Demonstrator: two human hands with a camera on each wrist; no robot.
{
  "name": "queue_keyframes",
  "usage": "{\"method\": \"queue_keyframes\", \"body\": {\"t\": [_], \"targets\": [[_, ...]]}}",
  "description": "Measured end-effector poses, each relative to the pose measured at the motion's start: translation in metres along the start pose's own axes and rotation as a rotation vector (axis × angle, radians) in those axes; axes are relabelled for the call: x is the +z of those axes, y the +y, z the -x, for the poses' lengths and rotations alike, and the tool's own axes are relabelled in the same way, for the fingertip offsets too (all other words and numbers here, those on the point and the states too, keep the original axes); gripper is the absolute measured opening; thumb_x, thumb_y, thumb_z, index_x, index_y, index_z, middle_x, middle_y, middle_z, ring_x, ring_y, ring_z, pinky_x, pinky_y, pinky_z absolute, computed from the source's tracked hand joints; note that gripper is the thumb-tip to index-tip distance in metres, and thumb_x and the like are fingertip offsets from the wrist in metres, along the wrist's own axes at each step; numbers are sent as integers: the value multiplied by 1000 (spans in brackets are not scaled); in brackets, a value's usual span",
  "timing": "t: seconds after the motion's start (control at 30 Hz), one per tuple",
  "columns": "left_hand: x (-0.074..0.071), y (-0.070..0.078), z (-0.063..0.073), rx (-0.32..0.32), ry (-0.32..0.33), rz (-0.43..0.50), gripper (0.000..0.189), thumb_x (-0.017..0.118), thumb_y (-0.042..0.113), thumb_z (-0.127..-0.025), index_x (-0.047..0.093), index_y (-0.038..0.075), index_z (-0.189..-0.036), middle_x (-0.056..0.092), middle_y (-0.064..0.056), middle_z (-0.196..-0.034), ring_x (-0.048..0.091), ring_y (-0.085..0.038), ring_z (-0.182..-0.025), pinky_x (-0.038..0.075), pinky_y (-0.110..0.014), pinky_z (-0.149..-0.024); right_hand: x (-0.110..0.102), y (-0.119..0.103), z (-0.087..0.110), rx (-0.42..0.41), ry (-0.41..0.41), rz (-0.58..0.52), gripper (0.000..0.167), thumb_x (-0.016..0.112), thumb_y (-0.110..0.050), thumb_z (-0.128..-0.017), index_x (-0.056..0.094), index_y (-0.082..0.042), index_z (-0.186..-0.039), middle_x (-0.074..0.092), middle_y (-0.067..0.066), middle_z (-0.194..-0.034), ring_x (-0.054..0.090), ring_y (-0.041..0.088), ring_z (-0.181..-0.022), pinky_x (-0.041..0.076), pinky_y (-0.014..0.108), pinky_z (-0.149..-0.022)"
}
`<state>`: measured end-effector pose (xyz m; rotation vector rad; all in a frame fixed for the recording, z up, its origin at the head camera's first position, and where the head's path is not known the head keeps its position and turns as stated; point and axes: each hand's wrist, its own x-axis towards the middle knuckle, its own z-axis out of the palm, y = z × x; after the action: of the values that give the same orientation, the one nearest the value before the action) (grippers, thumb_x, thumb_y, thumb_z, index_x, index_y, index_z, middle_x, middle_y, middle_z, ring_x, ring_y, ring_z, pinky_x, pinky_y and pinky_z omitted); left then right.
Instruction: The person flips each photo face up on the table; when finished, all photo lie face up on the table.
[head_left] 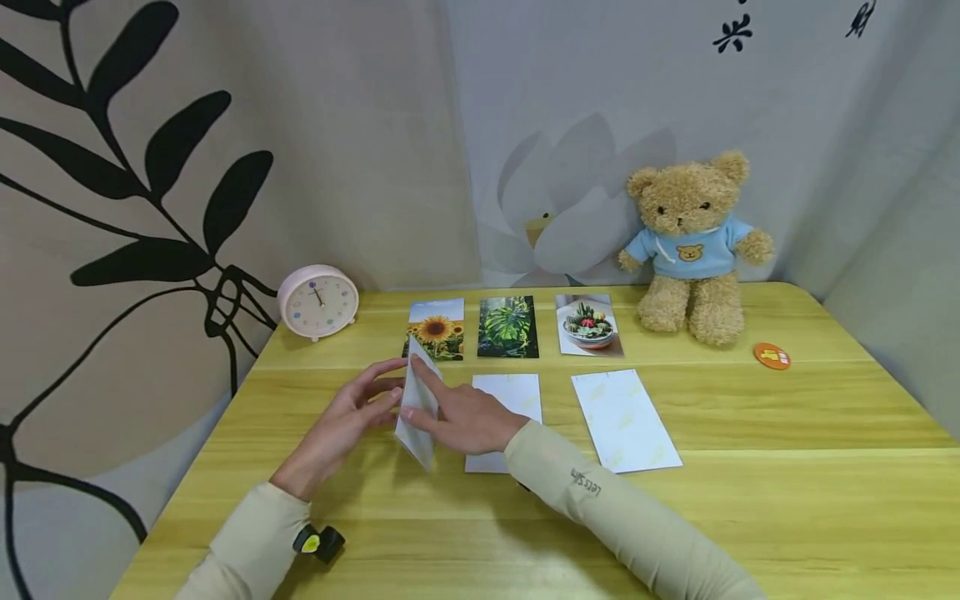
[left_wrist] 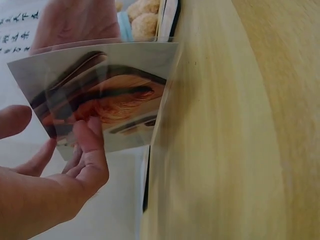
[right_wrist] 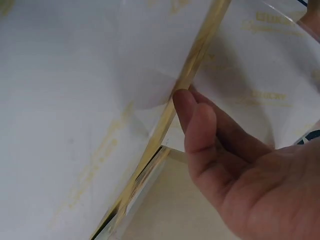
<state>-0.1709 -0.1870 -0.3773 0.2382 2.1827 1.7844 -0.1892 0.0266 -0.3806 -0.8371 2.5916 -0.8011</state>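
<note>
So the grip: one glossy card (head_left: 417,393) is sandwiched between the left hand (head_left: 341,421) and the right hand (head_left: 472,417), fingers on both faces. Honestly can't tell whether either hand is really pinching it or they're just pressing from both sides. My guess is that's how a thin, bendy thing gets steadied without a hard squeeze. It's on edge over the table (head_left: 750,517), near its left side, white back toward the right hand, picture toward the left, so the head view gets none of the artwork. Right of it lie a straight white sheet (head_left: 513,392) and a slanted white sheet (head_left: 626,421), plain sides up. Behind them the sunflower print (head_left: 435,329), leaf print (head_left: 508,327) and cactus print (head_left: 588,325) sit picture-up in a row, spaced apart, probably so each reads clearly. The pink clock (head_left: 318,302) and teddy bear (head_left: 690,242) flank that row, likely just decor.
</note>
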Motion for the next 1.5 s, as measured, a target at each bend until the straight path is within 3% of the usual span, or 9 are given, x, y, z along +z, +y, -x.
{"method": "queue_keyframes", "body": {"t": [0.1, 0.23, 0.43, 0.6, 0.93, 1.07, 1.3, 1.43, 1.5], "targets": [[0, -1, -1, -10, -23, -5, 57, 52, 31, -105, 30, 21, -157, 36, -20, -157, 53, -24, -128, 51, -36, -102, -1, 3, 0, -37, -10, -60, 74, 28, -66, -102, -12, -40, -159, 74, 7, -114, 72, 16, -96, 47, 46, -110], [2, -1, -2, -31, -63, -11, 59, 50, 35, -106, 23, 29, -158, 27, -23, -161, 49, -36, -135, 49, -45, -107, -5, 7, 1, -84, -54, -195, 73, 36, -60, -103, -11, -45, -157, 59, 12, -143, 67, 17, -111, 55, 34, -93], [7, 2, -2, -79, -94, 11, 65, 48, 42, -106, 8, 47, -157, 11, -25, -165, 34, -46, -146, 50, -49, -105, -15, 9, 3, -122, -94, -375, 73, 44, -55, -103, -6, -52, -156, 51, 6, -151, 60, 19, -123, 53, 36, -96], [9, 4, -6, -80, -64, 4, 66, 52, 44, -103, 10, 59, -152, 15, -19, -163, 44, -43, -139, 53, -47, -102, -19, 10, 5, -128, -86, -561, 67, 46, -50, -104, 4, -52, -157, 48, 6, -152, 59, 21, -128, 55, 40, -95], [7, 7, -3, 8, -9, -163, 66, 56, 20, -103, 24, 39, -158, 14, -22, -164, 37, -54, -141, 55, -47, -94, -21, 24, 7, -135, -16, -727, 59, 48, -24, -107, 23, -34, -160, 56, 15, -147, 65, 16, -97, 55, 56, -87], [7, 10, 4, 27, 53, -297, 54, 55, 22, -104, 38, 30, -155, 17, -21, -165, 39, -52, -140, 55, -51, -97, -22, 31, 9, -111, 55, -672, 58, 49, -16, -106, 27, -24, -160, 64, 17, -137, 65, 11, -87, 57, 45, -79], [2, 13, 11, 13, 124, -419, 49, 57, 27, -103, 47, 17, -150, 29, -23, -159, 45, -51, -137, 53, -52, -100, -19, 22, 9, -70, 71, -268, 54, 48, -9, -104, 32, 6, -153, 71, 24, -94, 36, 8, -46, 34, 22, -50], [-4, 11, 10, 24, 126, -433, 44, 56, 23, -103, 51, 13, -146, 31, -24, -159, 47, -50, -135, 54, -51, -99, -15, 15, 6, 0, 16, -186, 71, 53, -18, -102, 16, 6, -158, 73, 13, -87, 45, 8, -48, 40, 23, -49], [-6, 10, 9, 24, 121, -428, 43, 55, 22, -103, 52, 12, -145, 32, -24, -159, 48, -49, -135, 54, -51, -99, -13, 14, 5, 29, 12, -167, 72, 56, -22, -102, 19, 4, -158, 75, 11, -97, 52, 8, -53, 45, 23, -54]]}}
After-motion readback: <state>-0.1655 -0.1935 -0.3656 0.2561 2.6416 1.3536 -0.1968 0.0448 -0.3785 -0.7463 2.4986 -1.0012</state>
